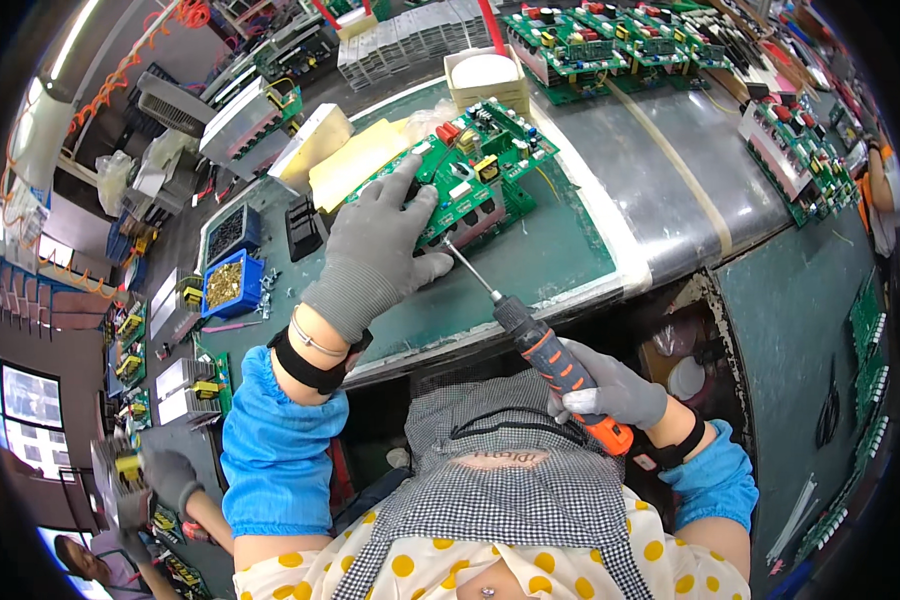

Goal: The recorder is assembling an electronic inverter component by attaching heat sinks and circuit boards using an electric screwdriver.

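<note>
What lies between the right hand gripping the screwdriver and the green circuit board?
In the head view, only the screwdriver spans from the right hand to the green circuit board; beneath its shaft is bare green mat.

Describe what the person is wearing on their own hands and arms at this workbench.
Both the left hand and the right hand wear grey knit gloves. Each wrist carries a black band; the left wrist also has a thin silvery bracelet. Loose bright blue sleeve covers, gathered at the cuffs, cover both forearms.
</note>
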Motion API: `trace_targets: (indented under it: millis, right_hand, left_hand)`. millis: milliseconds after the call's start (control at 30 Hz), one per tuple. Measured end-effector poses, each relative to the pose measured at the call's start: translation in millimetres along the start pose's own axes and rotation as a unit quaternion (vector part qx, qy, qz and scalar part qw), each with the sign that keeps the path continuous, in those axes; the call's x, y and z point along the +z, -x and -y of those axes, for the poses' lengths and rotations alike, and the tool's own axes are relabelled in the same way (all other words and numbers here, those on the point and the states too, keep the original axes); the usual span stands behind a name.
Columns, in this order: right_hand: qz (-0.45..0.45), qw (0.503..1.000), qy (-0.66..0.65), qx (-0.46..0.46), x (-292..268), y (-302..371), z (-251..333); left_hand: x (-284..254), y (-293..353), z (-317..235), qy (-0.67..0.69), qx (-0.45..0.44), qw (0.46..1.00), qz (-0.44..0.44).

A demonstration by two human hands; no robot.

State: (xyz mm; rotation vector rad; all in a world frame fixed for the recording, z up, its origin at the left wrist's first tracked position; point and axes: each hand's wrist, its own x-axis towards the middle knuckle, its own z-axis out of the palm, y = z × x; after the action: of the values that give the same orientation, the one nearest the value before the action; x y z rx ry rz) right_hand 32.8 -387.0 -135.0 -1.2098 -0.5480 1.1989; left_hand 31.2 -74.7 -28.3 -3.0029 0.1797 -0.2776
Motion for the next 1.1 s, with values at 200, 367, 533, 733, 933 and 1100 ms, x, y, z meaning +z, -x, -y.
trace_targets:
  millis: [200,367,533,733,933,1100]
  right_hand:
    - [-0.013,0.999,-0.033,0.008,4,-2,-2]
    - [-0.018,0.998,-0.063,0.004,5,-4,-4]
    - [-0.014,0.994,-0.103,0.014,7,-2,-2]
    - [-0.020,0.994,-0.099,0.033,14,4,9]
    - [-0.008,0.988,-0.145,0.042,24,10,23]
    - [-0.017,0.987,-0.147,0.057,31,13,33]
  left_hand:
    - [2,0,0,0.010,0.015,0.999,-0.035]
    - [5,-1,-2,0.012,0.009,0.999,-0.046]
    - [6,-1,-2,0.010,0.007,0.999,-0.050]
    - [9,1,-4,0.009,-0.001,0.999,-0.050]
    - [12,2,-7,-0.013,-0.014,0.999,-0.046]
    - [14,1,-9,-0.018,-0.014,0.998,-0.060]
